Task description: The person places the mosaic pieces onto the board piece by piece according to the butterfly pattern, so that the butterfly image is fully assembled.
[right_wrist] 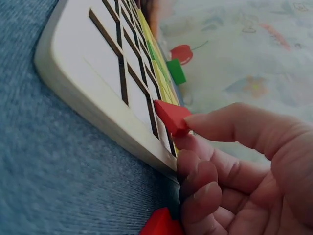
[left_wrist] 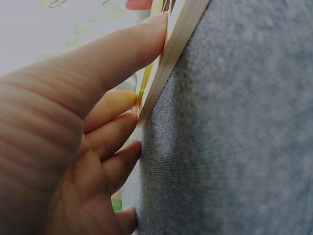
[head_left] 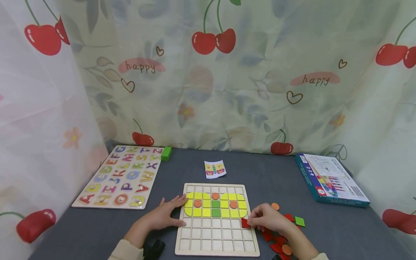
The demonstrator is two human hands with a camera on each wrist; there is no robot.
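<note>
A wooden grid board [head_left: 221,234] lies in front of me, its upper rows filled with yellow tiles [head_left: 206,212], green squares [head_left: 216,208] and orange discs [head_left: 215,196]. My right hand [head_left: 268,218] pinches a red tile [right_wrist: 172,117] between thumb and finger at the board's right edge, over a cell just below the yellow rows. My left hand [head_left: 162,215] rests against the board's left edge, fingers stretched; its thumb [left_wrist: 142,41] presses the wooden rim in the left wrist view.
Loose red tiles [head_left: 277,247], orange discs and a green square [head_left: 299,221] lie right of the board. Behind it is a small pattern card [head_left: 215,169]. An alphabet puzzle [head_left: 121,177] with a green block [head_left: 166,154] stands left, a blue-edged box [head_left: 331,180] right.
</note>
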